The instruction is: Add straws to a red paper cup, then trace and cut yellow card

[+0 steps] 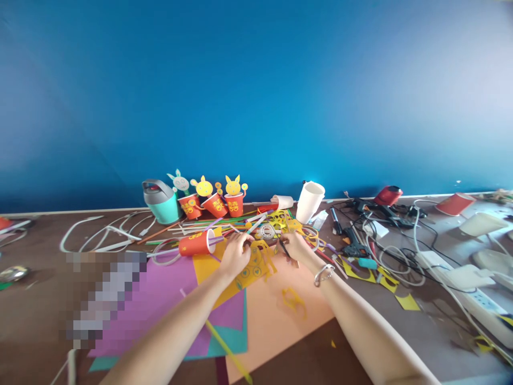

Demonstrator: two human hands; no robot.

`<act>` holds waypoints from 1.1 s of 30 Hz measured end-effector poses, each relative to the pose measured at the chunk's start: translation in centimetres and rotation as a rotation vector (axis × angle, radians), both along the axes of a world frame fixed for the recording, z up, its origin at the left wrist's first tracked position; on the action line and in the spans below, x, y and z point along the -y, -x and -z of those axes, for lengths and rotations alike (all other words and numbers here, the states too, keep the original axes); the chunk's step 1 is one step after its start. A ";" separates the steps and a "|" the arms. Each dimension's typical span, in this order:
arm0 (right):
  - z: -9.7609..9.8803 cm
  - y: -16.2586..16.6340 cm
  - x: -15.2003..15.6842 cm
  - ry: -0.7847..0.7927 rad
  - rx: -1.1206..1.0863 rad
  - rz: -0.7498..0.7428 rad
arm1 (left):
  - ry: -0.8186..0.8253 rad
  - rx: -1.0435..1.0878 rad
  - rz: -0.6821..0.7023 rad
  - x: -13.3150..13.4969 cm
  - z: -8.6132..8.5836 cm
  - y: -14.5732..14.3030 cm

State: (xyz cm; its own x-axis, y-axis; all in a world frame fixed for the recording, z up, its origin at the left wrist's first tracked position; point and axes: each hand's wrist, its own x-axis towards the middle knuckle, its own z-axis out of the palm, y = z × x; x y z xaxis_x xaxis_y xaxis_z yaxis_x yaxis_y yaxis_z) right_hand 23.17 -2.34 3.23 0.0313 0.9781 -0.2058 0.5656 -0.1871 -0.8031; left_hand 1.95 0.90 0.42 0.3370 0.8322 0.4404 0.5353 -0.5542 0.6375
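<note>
My left hand (236, 255) is closed, its fingertips pinched at the upper edge of a yellow paper sheet (256, 270) with small leaf and circle shapes drawn on it. Strips along the sheet's right side are cut out. My right hand (295, 247), with a bracelet at the wrist, is curled round a slim dark tool (285, 249); its kind is too blurred to name. Under both hands lie peach paper (304, 321) and purple paper (156, 299). A yellow cut-out scrap (294, 302) rests on the peach paper. Left of my left hand, a red paper cup (196, 243) lies on its side.
Three red cups with paper animal heads (233, 203) stand by the blue wall, beside a teal lidded container (162, 203). A white cup (310, 203) stands behind my right hand. Rightward are a glue gun (355, 243), tangled cables, yellow scraps (407, 302) and a power strip (481, 299).
</note>
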 end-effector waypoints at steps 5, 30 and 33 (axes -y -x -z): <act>0.0 0.1 -0.1 -0.170 0.369 0.030 | 0.032 -0.179 -0.108 0.5 -0.3 0.0; -5.5 -4.5 -1.3 0.529 0.273 -0.790 | 0.101 0.001 0.089 -0.3 -1.0 0.3; -5.7 -3.4 -2.7 0.560 0.251 -0.879 | 0.076 -0.021 0.100 -0.2 -1.1 0.3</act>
State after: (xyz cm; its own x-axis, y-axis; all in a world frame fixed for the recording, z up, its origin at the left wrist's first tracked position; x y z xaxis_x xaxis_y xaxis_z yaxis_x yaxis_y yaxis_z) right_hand 26.55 0.31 8.94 -0.5342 0.4468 -0.7176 0.8185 0.0610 -0.5713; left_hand 1.65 1.08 1.53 0.4285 0.8244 0.3697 0.4934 -0.5563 0.6686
